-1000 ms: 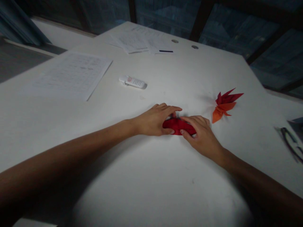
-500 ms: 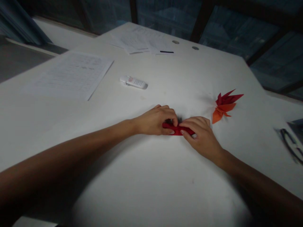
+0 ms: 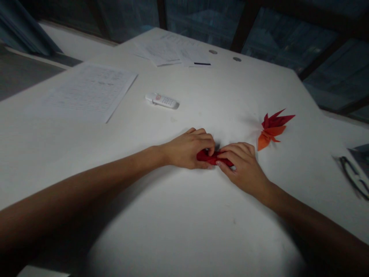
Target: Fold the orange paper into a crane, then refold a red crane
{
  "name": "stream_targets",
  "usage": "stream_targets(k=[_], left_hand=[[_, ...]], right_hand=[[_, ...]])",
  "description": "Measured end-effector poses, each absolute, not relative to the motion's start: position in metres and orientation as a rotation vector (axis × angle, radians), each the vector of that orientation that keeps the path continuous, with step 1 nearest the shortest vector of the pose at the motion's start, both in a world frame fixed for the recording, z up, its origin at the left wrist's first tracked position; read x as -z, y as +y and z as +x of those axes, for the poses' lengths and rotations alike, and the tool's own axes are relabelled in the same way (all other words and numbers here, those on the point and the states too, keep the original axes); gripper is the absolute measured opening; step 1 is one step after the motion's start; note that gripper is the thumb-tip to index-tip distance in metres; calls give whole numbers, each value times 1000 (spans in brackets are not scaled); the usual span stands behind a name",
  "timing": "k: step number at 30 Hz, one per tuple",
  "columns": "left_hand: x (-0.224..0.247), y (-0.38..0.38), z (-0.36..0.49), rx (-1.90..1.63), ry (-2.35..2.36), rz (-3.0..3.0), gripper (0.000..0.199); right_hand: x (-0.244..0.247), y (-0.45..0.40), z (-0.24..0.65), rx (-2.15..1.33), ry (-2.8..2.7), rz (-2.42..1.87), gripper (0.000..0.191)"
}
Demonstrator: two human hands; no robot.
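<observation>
My left hand (image 3: pixel 188 150) and right hand (image 3: pixel 245 165) pinch the red paper (image 3: pixel 211 157) between their fingers, low over the table (image 3: pixel 173 219), seemingly to steady its folds from both ends.

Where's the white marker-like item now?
Head view, left of centre: the white item lies on the table, between the printed sheet and the left hand.
</observation>
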State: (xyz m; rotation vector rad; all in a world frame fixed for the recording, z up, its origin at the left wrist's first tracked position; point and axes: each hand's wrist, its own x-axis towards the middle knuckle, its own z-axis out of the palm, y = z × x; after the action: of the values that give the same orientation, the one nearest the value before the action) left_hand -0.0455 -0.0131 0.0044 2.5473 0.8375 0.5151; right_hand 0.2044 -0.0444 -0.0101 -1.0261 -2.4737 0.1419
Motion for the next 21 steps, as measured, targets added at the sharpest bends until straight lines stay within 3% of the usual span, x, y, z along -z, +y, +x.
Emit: stream_targets(k=[4, 10, 16, 21], left_hand=[[-5, -13, -46, -496, 832, 2567, 22], [-5, -13, -47, -486, 728, 2627, 24], [-3, -13, -47, -562, 704, 2608, 12], [-3, -14, -47, -580, 715, 2609, 22]], right_hand=[[10, -43, 205, -230, -2451, -1072, 3], [11, -40, 206, -279, -2466, -1057, 3], [10, -42, 206, -247, -2460, -1039, 4], [9, -43, 206, -256, -2451, -1042, 16]])
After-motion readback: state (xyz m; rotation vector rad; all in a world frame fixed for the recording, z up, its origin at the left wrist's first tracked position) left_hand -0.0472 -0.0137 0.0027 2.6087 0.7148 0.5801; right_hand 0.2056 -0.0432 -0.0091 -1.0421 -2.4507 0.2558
